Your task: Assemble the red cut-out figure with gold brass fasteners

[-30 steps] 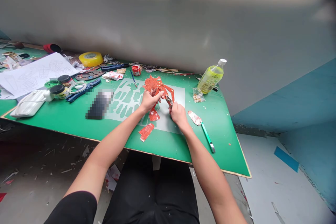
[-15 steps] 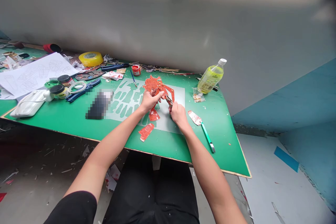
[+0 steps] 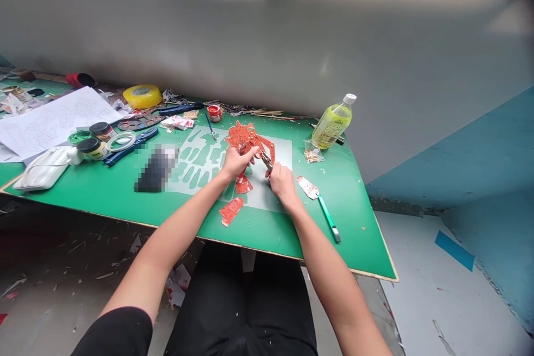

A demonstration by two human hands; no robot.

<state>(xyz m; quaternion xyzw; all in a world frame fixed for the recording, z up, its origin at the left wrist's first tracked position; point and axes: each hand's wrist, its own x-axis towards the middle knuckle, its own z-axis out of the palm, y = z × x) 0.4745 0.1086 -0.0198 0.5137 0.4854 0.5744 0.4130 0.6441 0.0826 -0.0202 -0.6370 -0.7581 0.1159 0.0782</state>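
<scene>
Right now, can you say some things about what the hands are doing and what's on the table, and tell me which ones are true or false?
1. The left hand is holding a red jointed figure. True.
2. A white-capped bottle of yellow-green liquid is to the right of the figure. True.
3. That bottle is up in somebody's hand. False: it is on the green table, and the right hand grips metal pliers.
4. A slim green tool lies to the right of the pliers. True.
5. Nothing yellow is left of the figure. False: a yellow tape roll is there, farther back.
</scene>
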